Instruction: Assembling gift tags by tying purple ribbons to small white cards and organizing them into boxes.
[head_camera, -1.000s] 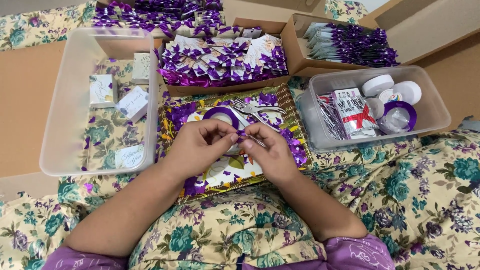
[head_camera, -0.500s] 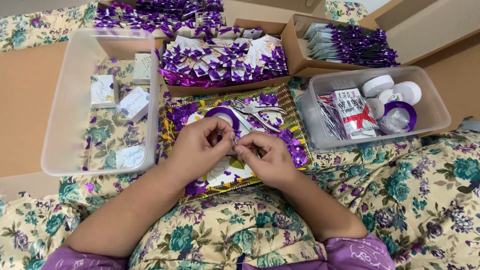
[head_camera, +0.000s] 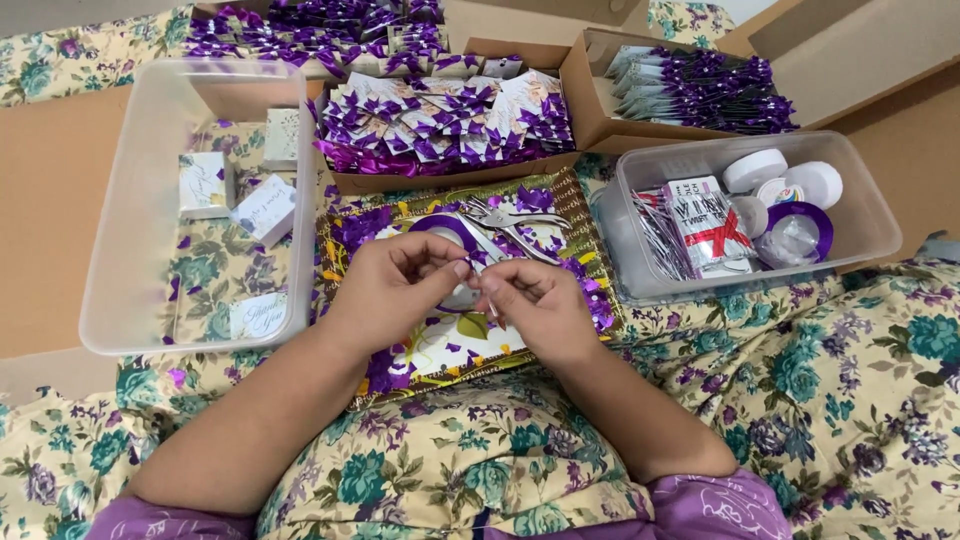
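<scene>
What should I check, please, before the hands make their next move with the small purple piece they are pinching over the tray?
1. Both hands on the piece: left hand and right hand meet fingertip to fingertip. Ok.
2. Piece itself visible: mostly hidden between the fingers. Cannot tell.
3. Work held over the tray, so scraps fall there. Ok.
4. Metal hole punch within reach, just beyond the fingers. Ok.
5. Purple ribbon roll close by on the tray. Ok.
6. Small cards in the left clear bin available. Ok.
</scene>
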